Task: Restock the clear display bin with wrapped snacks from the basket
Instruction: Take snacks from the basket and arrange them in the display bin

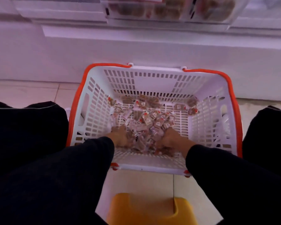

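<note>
Fingers on both hands are curled down into the pile of small clear-wrapped brown snacks with red-and-white labels (146, 125), and I read them as gathering packets between the palms, though the fingertips are buried and I can't tell exactly how many packets each holds. Left hand (121, 137) is at the near-left of the pile, right hand (169, 139) at the near-right, a heap of snacks bunched between them. Both arms come in over the near rim in black sleeves (81, 161). Snacks sit on the floor of the white slotted plastic basket with orange rim and handles (154, 83); most cluster in the middle and near side, a few loose ones lie toward the far wall and far-right corner. Basket stands on the pale tiled floor (29, 93), pushed up close to the white base of a shelving unit (136, 51). Clear plastic display bin (172, 12) is at the top of the frame, up on the shelving, above and beyond the basket; blurred, brown packets visible inside. My dark-clothed knees (23, 135) flank the basket left and right. Yellow plastic stool (146, 210) shows at the bottom edge, just near side of the basket.
</note>
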Action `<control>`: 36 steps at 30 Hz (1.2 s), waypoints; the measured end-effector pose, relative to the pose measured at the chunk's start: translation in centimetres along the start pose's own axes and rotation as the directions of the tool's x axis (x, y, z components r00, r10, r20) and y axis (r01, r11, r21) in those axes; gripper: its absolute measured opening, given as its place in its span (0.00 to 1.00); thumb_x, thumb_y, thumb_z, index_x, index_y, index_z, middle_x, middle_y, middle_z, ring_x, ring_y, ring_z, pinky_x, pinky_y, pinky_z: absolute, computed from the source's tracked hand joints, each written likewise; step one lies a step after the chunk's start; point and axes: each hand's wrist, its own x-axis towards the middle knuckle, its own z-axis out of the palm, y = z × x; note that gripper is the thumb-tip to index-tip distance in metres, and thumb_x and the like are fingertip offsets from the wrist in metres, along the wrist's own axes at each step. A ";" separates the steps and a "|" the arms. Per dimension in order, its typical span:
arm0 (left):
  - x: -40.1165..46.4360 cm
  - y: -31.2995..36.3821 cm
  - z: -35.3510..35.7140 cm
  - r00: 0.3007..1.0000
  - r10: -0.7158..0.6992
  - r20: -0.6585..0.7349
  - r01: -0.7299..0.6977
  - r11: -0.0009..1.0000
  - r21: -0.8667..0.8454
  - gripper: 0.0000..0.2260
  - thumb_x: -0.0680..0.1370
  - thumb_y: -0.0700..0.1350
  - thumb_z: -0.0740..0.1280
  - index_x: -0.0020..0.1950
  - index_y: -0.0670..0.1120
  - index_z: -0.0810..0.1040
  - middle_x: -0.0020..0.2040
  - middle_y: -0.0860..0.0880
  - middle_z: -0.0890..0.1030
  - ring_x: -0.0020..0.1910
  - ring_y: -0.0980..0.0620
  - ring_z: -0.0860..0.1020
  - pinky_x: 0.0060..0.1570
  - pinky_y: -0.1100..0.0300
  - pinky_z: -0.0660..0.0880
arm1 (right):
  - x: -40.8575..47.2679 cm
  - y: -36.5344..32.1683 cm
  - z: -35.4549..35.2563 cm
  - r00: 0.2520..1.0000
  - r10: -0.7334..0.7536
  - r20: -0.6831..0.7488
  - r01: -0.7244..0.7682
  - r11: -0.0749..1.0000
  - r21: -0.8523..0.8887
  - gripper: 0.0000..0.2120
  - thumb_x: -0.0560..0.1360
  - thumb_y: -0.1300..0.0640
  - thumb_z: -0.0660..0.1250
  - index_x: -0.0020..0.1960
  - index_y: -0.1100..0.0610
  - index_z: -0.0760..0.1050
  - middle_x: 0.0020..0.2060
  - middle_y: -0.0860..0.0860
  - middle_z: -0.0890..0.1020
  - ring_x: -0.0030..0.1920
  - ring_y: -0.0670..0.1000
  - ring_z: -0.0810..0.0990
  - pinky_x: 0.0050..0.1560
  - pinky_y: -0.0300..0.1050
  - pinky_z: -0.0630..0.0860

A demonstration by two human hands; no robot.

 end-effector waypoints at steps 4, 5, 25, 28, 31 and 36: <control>0.3 0.5 0.0 0.994 0.106 0.030 -0.105 0.994 -0.018 0.19 0.71 0.42 0.76 0.57 0.47 0.72 0.52 0.45 0.77 0.50 0.46 0.78 0.49 0.54 0.76 | 0.6 -0.9 0.0 0.999 -0.042 -0.011 0.043 0.991 0.129 0.28 0.66 0.55 0.80 0.61 0.63 0.75 0.45 0.55 0.80 0.41 0.53 0.81 0.30 0.36 0.75; 0.4 0.6 0.0 0.991 0.127 0.032 -0.126 0.991 -0.035 0.18 0.70 0.42 0.76 0.57 0.46 0.73 0.52 0.45 0.79 0.49 0.47 0.78 0.46 0.56 0.76 | 0.6 -1.0 -0.2 0.999 -0.045 0.005 0.043 0.979 0.197 0.27 0.67 0.58 0.79 0.62 0.63 0.74 0.48 0.56 0.81 0.44 0.55 0.83 0.33 0.40 0.80; -4.9 1.8 -6.1 0.843 0.357 0.402 0.289 0.329 -0.899 0.31 0.61 0.26 0.65 0.61 0.44 0.81 0.48 0.39 0.81 0.44 0.45 0.79 0.33 0.55 0.79 | -6.7 -7.6 -11.7 0.883 -0.289 0.370 0.122 0.903 0.413 0.14 0.80 0.62 0.65 0.64 0.61 0.76 0.57 0.57 0.81 0.51 0.54 0.82 0.50 0.56 0.82; -8.5 3.6 -10.7 0.824 0.476 0.308 0.171 0.310 -0.935 0.18 0.68 0.35 0.70 0.57 0.43 0.83 0.56 0.37 0.81 0.44 0.45 0.79 0.34 0.58 0.78 | -10.2 -10.3 -15.0 0.820 -0.464 0.334 0.274 0.832 0.482 0.11 0.77 0.66 0.67 0.58 0.62 0.80 0.54 0.54 0.84 0.52 0.51 0.83 0.51 0.54 0.83; -12.8 6.0 -16.2 0.845 0.498 0.196 0.002 0.364 -0.931 0.11 0.71 0.42 0.70 0.51 0.48 0.87 0.54 0.41 0.82 0.39 0.46 0.80 0.34 0.53 0.79 | -14.7 -12.7 -18.9 0.779 -0.592 0.206 0.441 0.752 0.489 0.14 0.73 0.70 0.69 0.58 0.65 0.80 0.52 0.56 0.83 0.53 0.53 0.83 0.54 0.54 0.82; -21.8 9.2 -24.3 0.747 0.645 0.163 -0.265 0.513 -0.817 0.16 0.81 0.38 0.57 0.65 0.48 0.77 0.59 0.34 0.81 0.40 0.47 0.83 0.45 0.51 0.82 | -22.7 -15.1 -22.5 0.663 -0.739 -0.119 0.689 0.539 0.485 0.16 0.62 0.70 0.74 0.49 0.61 0.83 0.44 0.58 0.85 0.42 0.53 0.84 0.48 0.46 0.83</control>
